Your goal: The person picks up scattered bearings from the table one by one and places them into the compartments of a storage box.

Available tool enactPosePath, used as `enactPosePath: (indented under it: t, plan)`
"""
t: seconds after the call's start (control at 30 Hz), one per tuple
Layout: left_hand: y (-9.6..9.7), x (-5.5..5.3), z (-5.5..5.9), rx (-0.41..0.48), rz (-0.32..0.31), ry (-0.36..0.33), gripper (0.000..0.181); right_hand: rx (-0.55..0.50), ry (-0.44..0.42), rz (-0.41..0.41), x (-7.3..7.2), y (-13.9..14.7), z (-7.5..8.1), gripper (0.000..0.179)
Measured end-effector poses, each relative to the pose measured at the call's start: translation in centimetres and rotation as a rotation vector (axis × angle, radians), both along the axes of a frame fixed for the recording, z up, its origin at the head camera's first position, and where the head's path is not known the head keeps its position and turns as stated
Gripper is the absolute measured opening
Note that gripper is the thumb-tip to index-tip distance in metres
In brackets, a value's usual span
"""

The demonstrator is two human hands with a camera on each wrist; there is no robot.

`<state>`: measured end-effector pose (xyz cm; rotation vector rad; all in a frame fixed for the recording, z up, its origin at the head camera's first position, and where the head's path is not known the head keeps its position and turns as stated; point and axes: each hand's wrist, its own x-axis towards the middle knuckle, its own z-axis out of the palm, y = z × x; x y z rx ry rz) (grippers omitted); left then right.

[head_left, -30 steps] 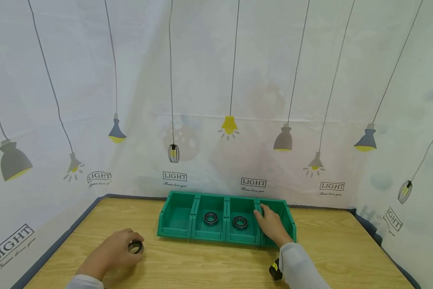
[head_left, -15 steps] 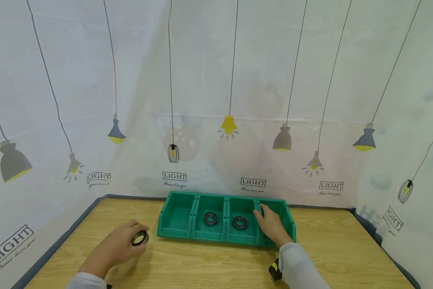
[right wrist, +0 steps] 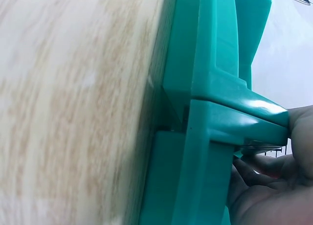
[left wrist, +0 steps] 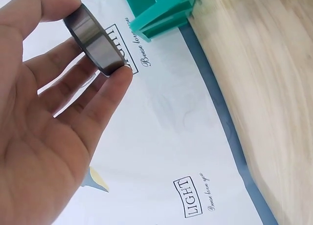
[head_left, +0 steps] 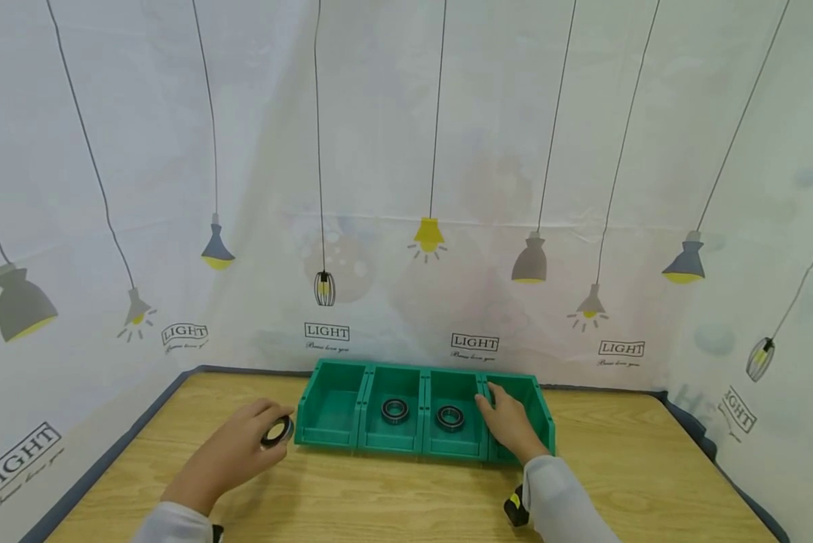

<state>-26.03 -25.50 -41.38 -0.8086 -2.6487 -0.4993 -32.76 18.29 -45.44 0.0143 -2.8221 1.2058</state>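
My left hand [head_left: 230, 452] pinches a ball bearing [left wrist: 95, 41] between thumb and fingertips, raised over the table just left of a green bin row [head_left: 393, 445]. The bearing is tilted, its smooth steel outer ring facing the left wrist camera. My right hand [head_left: 510, 424] holds the divider between the third and fourth compartments, thumb on one side and fingers [right wrist: 259, 178] on the other. One bearing [head_left: 395, 421] lies flat in the second compartment, another bearing [head_left: 450, 428] in the third. Nothing shows in the leftmost compartment; my hand partly hides the rightmost.
The bin row stands near the back edge of a wooden table [head_left: 379, 498]. Behind it hangs a white cloth [head_left: 379, 151] printed with lamps. A small black and yellow object [head_left: 516, 507] is beside my right sleeve, partly covered.
My left hand has moved right and away from me with the bearing, close to the leftmost compartment. My right hand has stayed on the divider.
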Motion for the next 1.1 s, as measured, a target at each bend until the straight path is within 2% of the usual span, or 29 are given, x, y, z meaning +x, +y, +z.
enactPosePath:
  t: [0.33,0.67,0.97,1.1]
  plan:
    - [1.8,-0.6,0.3,-0.005,-0.039,0.062,0.04,0.001,0.0,0.006,0.1,0.0,0.1,0.06]
    - [3.0,-0.9,0.7,-0.015,-0.044,0.036,0.043,0.009,0.005,0.006,0.1,0.0,0.2,0.06]
    - [4.0,-1.7,0.7,-0.001,-0.033,-0.028,0.045,0.006,0.004,-0.001,0.3,-0.1,0.4,0.059]
    - [4.5,-2.0,0.7,-0.011,-0.043,-0.024,0.046,0.002,0.005,0.005,0.4,-0.1,0.4,0.059]
